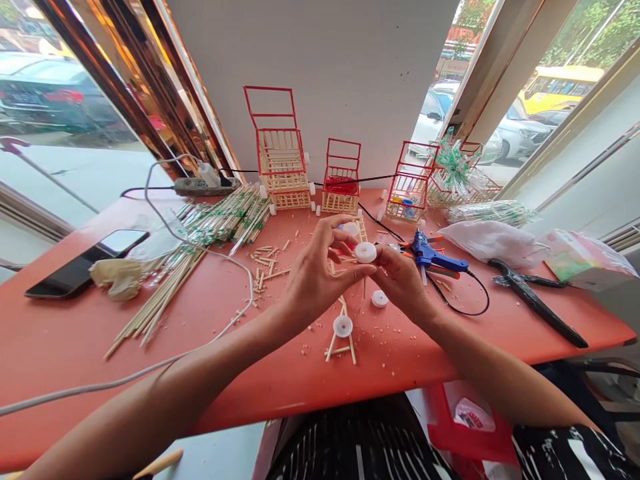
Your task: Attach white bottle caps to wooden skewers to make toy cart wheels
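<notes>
Above the middle of the red table, a white round plastic cap (365, 253) is held between both hands. My left hand (325, 257) pinches its left side with the thumb below and fingers curled above. From the right, the fingertips of my right hand (397, 270) close on its edge. Just below lies another white cap (380, 299). Nearer the table's front edge, a translucent cap (343, 326) rests on a small frame of wooden sticks (353, 348). Behind my hands, a stick piece (361, 230) and a further white cap (351, 229) are partly hidden.
Several red-and-wood miniature carts (284, 167) stand along the wall. Bundled sticks (165, 287), a phone (83, 263) and a white cable (253, 287) lie left. To the right are a blue glue gun (433, 257), pliers-like black tool (537, 303), plastic bag (493, 241) and tissue pack (590, 259).
</notes>
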Available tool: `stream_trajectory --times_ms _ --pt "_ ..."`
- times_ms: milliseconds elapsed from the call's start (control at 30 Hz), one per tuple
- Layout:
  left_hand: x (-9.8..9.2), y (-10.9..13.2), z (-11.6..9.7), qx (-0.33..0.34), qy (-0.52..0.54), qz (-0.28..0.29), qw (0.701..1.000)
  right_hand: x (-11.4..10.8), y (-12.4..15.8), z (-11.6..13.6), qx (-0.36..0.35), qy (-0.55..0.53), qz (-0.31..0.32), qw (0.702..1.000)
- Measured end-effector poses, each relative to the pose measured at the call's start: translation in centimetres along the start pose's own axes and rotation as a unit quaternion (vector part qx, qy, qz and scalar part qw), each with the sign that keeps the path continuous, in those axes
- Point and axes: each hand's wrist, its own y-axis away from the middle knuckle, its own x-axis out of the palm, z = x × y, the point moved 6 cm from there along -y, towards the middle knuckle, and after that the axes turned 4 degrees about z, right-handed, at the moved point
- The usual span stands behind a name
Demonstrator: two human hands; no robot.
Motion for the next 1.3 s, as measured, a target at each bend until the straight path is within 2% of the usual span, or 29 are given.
stream_trajectory --times_ms 133,233,400,767,1300 --pt "-0.4 0.2 -0.7 0.029 0.025 -0.027 0.999 -0.3 -0.1 0.2 0.021 -0.044 -0.006 0.999" --pt "-0.3 0.4 -1.0 0.043 0.019 -0.026 0.999 -0.3 -0.1 0.5 0.024 -0.061 -0.003 0.998" --pt "0.2 0.6 -0.4 0.014 0.038 -0.02 0.999 -0.2 -0.1 0.6 0.02 -0.078 -0.002 0.997" --pt "0.9 0.4 1.3 -0.045 0.164 -0.011 0.985 0.3 -0.1 -0.1 0.023 -0.09 0.024 0.995" --pt "1.0 0.3 1.4 -0.047 0.124 0.005 0.991 0.3 0.0 -0.5 0.017 -0.059 0.025 0.998"
